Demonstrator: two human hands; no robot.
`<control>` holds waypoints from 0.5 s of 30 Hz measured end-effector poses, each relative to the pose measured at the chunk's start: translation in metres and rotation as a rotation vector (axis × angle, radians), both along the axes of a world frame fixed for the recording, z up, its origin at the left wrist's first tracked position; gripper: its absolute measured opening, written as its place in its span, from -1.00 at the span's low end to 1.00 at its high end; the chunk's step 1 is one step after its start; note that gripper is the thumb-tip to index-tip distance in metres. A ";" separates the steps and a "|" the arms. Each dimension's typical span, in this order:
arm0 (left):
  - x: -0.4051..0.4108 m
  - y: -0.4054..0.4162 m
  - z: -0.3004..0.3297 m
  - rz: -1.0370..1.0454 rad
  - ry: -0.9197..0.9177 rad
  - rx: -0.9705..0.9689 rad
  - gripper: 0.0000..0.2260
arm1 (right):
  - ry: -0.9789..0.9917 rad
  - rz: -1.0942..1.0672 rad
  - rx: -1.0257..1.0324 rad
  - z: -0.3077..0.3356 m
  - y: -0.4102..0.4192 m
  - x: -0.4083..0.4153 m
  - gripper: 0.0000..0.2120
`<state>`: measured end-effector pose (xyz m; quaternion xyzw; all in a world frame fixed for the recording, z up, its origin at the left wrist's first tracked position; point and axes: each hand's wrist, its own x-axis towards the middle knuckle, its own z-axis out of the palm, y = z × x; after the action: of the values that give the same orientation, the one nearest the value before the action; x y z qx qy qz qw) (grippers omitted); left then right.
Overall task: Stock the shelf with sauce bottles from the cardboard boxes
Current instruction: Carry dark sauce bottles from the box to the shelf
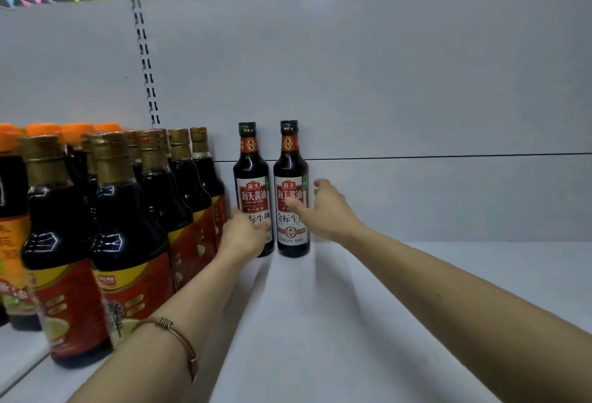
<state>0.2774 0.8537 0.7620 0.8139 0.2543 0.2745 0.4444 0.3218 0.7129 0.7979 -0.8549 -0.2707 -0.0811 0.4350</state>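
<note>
Two sauce bottles upright, gold-capped bottles crowding left

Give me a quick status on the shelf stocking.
Left hand grips left bottle. Right hand open, thumb touching right bottle. Both upright at shelf back. Nothing blocking.

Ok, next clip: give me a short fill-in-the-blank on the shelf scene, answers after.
1. The number of dark-capped bottles standing at the back panel is ____.
2. The left hand grips the left dark-capped bottle; the right hand touches the right dark-capped bottle with ____ fingers.
3. The bracelet is on the ____ wrist.
4. The gold-capped bottles stand to the ____ of both.

Answers: two; straight; left; left
</note>
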 end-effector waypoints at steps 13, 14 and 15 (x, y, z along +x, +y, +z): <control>-0.112 -0.065 0.014 -0.122 -0.120 0.262 -0.77 | -0.155 0.404 0.067 0.013 -0.045 -0.074 -0.78; -0.124 -0.067 0.014 -0.119 -0.133 0.242 -0.81 | -0.152 0.433 0.068 0.012 -0.047 -0.082 -0.78; -0.136 -0.069 0.015 -0.110 -0.138 0.215 -0.83 | -0.142 0.462 0.065 0.011 -0.049 -0.090 -0.77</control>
<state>0.1414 0.7844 0.7770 0.8487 0.1472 0.3309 0.3854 0.2319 0.6642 0.8092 -0.7480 -0.4861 -0.0479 0.4493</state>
